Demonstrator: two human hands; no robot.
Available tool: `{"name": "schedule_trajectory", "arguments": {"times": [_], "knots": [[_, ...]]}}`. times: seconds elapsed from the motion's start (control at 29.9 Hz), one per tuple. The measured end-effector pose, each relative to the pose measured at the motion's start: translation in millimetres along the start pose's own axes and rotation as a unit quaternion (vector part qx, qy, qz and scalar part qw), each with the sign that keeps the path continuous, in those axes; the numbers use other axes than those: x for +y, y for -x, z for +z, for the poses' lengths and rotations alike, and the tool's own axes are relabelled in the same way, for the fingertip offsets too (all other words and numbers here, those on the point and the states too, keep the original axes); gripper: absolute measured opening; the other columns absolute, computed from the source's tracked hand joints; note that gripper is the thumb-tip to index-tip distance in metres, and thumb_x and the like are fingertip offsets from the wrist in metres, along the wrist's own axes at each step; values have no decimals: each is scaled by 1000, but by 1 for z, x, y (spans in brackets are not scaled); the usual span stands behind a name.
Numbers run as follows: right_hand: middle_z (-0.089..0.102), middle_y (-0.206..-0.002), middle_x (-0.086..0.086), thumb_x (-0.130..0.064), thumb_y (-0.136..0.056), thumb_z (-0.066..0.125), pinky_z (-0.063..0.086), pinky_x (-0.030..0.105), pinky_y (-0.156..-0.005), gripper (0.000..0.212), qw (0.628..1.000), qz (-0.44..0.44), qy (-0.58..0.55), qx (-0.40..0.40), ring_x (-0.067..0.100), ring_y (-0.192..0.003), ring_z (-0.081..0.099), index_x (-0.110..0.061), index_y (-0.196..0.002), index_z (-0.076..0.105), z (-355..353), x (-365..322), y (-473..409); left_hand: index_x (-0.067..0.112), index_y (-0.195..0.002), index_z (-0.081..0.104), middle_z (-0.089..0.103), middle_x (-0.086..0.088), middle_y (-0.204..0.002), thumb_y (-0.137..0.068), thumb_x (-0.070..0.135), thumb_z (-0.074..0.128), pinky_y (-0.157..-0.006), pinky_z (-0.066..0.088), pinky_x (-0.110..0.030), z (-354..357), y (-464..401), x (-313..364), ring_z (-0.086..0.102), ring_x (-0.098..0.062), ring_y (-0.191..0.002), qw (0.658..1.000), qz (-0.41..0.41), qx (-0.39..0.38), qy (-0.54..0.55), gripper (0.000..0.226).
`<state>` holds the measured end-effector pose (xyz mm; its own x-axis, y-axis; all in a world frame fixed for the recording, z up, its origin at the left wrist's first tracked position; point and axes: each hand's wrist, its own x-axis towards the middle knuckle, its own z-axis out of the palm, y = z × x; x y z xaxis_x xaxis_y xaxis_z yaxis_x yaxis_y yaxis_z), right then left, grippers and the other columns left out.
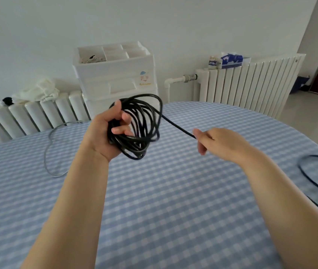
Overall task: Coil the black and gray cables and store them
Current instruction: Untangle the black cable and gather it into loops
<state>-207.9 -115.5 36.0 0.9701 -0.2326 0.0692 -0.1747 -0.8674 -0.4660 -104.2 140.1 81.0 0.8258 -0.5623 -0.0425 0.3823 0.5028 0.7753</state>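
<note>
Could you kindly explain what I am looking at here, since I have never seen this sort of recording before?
There is no machine: one camera worn on a person's head looks down at their two bare hands. The left hand grips a bundle of coiled black cable. The right hand pinches the straight strand leading from that coil. More of the black cable lies loose at the right edge of the round table with the blue-and-white checked cloth. A thin gray cable lies uncoiled on the left. Behind stands a white plastic drawer unit.
</note>
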Motion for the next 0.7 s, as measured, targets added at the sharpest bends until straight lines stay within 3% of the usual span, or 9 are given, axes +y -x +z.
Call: {"name": "schedule_trajectory", "arguments": {"times": [0.1,0.2,0.27,0.4,0.43,0.5,0.6,0.7], "knots": [[68,-80,-7,-64,-94,30,44,31,-72,56,998,15,56,-31,13,-79,61,-24,-77,65,9,4,3,16,-68,42,68,2,-67,-94,26,57,-41,40,-13,-5,-2,3,37,0,-35,991,41,99,79,31],[61,-80,-10,-57,-94,43,41,30,-64,35,988,-27,153,19,13,-76,57,-26,-86,58,14,-12,6,16,-65,40,75,-9,-98,-94,26,58,-48,44,-14,0,-6,-7,40,-2,-38,981,61,176,49,36],[62,-78,-6,-52,-95,47,42,31,-64,31,978,-75,192,42,16,-78,58,-24,-86,57,17,-33,10,17,-69,46,75,-7,-101,-93,29,60,-52,47,-18,7,-8,-17,42,-4,-37,974,73,212,17,30],[61,-90,-1,-38,-98,48,33,31,-67,23,944,-179,267,77,23,-90,58,-20,-99,62,31,-64,21,20,-80,67,75,7,-81,-92,41,60,-57,48,-24,26,-5,-39,49,-6,-43,941,135,264,-162,25],[57,-94,-1,-27,-97,50,29,30,-70,15,932,-211,281,87,22,-95,55,-22,-103,63,33,-68,25,20,-78,69,74,9,-72,-92,42,58,-53,48,-21,30,-4,-44,50,-5,-43,926,154,268,-217,29],[53,-100,-4,-9,-90,54,22,31,-74,27,916,-263,282,109,19,-99,49,-27,-108,63,35,-73,29,15,-78,69,71,10,-62,-94,42,55,-43,44,-15,36,-2,-53,50,-2,-38,900,175,257,-307,34],[59,-80,-10,-13,-82,70,33,33,-73,17,902,-329,226,163,15,-79,51,-25,-90,63,29,-82,29,8,-67,62,60,6,-44,-92,47,57,-46,44,-21,38,-5,-60,53,-6,-38,875,145,224,-404,46],[54,-66,-11,-24,-78,76,31,32,-75,25,905,-356,150,180,13,-67,47,-19,-83,52,23,-82,25,9,-66,56,56,-2,-53,-88,57,55,-53,47,-25,35,-8,-69,57,-15,-51,866,71,165,-467,53]]}}
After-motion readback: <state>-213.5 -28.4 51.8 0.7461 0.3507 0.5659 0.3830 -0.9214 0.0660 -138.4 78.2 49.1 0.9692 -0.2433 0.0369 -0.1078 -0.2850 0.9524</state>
